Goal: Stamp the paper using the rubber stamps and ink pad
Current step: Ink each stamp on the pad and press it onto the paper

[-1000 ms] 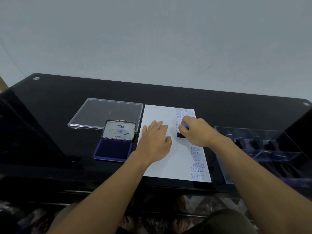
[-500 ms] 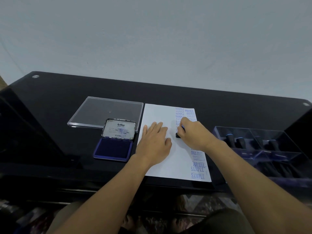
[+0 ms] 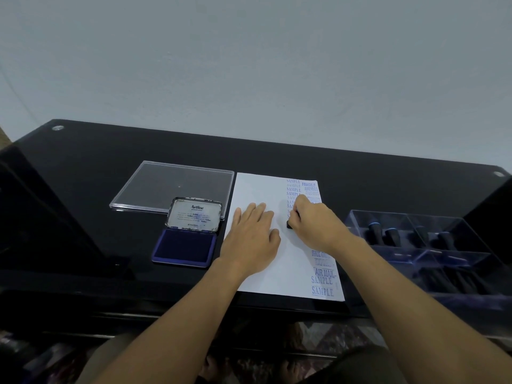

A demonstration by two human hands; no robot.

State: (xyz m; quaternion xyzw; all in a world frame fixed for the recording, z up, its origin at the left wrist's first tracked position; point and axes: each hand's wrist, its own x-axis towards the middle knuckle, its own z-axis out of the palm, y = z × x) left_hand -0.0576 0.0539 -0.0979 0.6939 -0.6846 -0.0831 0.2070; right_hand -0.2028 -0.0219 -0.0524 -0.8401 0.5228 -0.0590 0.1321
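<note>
pressing down, our right hand (image 3: 315,225) has its fingers curled round a small dark rubber stamp (image 3: 289,225), whose base sits on the paper (image 3: 257,189) at the foot of a column of blue "sample" prints. a second ago a blue cap showed between the fingers. now the hand has closed over it and only the dark lower corner peeks out, while the stamp stays on much the same spot, so we judge the print is being pressed home rather than begun. just beside it our left hand (image 3: 253,236) still lies flat, fingers straight, pinning the sheet and holding nothing. the sheet's right edge carries another column of prints, partly hidden under the wrist. left of the paper the ink pad (image 3: 184,248) lies open, its tin lid (image 3: 194,214) raised behind it, in front of a clear plastic cover (image 3: 171,184). right of the paper a clear tray (image 3: 415,225) holds more stamps. much of the sheet is bare, so more stamping likely remains.
</note>
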